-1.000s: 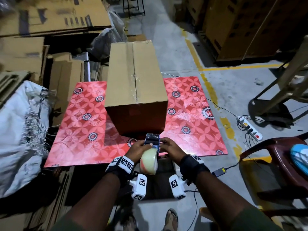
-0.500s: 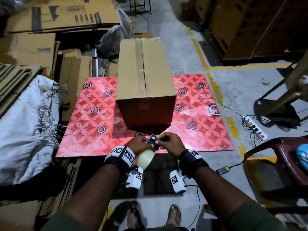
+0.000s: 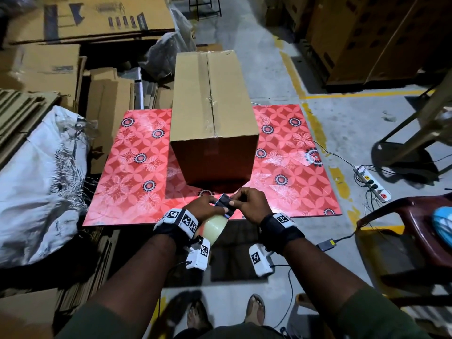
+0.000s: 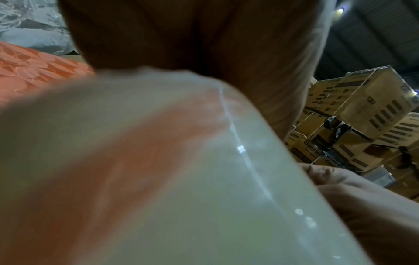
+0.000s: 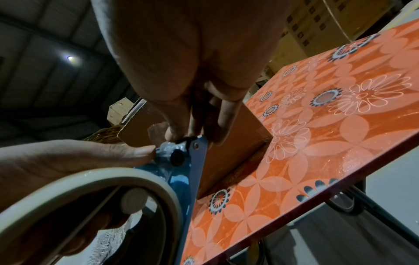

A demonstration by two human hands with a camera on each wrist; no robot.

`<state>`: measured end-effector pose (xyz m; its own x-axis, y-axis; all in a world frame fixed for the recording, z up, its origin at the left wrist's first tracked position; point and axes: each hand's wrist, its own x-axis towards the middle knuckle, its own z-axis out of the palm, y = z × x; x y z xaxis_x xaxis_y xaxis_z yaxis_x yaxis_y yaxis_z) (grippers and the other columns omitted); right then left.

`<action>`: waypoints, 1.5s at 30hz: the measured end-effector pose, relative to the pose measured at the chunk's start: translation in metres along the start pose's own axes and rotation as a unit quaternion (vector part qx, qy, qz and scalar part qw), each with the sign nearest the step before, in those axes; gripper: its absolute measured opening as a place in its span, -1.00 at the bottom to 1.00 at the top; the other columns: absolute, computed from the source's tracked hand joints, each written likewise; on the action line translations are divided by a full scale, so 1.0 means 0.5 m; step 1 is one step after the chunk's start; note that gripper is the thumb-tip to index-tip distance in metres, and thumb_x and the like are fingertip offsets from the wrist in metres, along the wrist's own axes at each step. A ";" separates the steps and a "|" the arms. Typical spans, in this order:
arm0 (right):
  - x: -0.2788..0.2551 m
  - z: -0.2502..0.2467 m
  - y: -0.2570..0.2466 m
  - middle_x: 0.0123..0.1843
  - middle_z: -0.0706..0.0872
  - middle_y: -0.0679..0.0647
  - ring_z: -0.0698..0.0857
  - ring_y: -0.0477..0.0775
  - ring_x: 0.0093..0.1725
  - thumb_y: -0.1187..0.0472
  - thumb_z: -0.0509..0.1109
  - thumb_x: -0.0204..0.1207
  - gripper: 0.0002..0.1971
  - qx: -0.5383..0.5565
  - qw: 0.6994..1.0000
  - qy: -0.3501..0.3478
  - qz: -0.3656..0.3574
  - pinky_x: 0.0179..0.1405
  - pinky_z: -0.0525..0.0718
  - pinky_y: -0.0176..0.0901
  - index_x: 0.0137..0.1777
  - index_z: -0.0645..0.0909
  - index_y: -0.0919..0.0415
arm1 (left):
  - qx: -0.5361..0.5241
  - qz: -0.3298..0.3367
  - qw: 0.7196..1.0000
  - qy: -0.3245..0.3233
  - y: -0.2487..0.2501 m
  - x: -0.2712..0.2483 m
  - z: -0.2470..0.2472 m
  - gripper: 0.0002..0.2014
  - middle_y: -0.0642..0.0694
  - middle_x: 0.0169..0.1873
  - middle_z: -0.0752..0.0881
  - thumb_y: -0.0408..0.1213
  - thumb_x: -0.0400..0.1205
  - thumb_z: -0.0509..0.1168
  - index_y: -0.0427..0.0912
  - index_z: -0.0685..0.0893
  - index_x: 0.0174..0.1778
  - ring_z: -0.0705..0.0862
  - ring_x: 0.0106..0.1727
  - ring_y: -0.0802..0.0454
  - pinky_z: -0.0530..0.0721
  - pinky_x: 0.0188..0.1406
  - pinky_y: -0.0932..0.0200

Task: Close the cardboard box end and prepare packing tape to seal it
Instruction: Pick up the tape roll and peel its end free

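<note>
A long closed cardboard box [image 3: 212, 113] lies on the red flowered table [image 3: 127, 172], with clear tape along its top seam. In front of its near end, above the table's front edge, my left hand [image 3: 208, 207] grips a blue tape dispenser [image 3: 223, 204] carrying a pale roll of packing tape [image 3: 213, 227]. My right hand [image 3: 247, 205] pinches at the dispenser's front end [image 5: 192, 145], thumb and fingertips curled on it. The roll [image 4: 181, 179] fills the left wrist view. The right wrist view shows the roll [image 5: 90, 190] and the blue frame [image 5: 181, 172] beside the box [image 5: 229, 148].
Flattened cartons [image 3: 73, 20] and a white sack [image 3: 36, 179] crowd the left. A red plastic chair [image 3: 411, 236] stands at the right, near a power strip [image 3: 371, 182] with cables on the concrete floor. Stacked boxes [image 3: 367, 33] fill the back right.
Both hands have tilted the dispenser forward and down, so the roll now hangs under my left wrist. My right fingers have moved onto the dispenser's front end. The box has not moved.
</note>
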<state>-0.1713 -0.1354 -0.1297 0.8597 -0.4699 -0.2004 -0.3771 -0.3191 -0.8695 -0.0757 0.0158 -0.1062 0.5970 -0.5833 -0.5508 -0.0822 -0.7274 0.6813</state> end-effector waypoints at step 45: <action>0.025 -0.023 0.028 -0.22 0.74 0.17 0.75 0.12 -0.19 0.45 0.20 0.63 -0.78 0.323 0.893 -0.119 0.289 -0.17 0.82 -0.04 -0.18 0.63 0.34 | 0.400 0.112 0.904 0.100 0.037 0.003 0.016 -0.41 -0.05 0.03 0.78 0.27 0.29 0.37 0.03 0.64 0.18 0.72 0.07 -0.14 0.71 0.00 0.01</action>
<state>-0.1696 -0.1550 -0.1391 0.6633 -0.1892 -0.7240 -0.5705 0.4982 -0.6529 -0.0830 -0.0015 -0.0982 0.6198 -0.7293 -0.2897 -0.7219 -0.6747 0.1539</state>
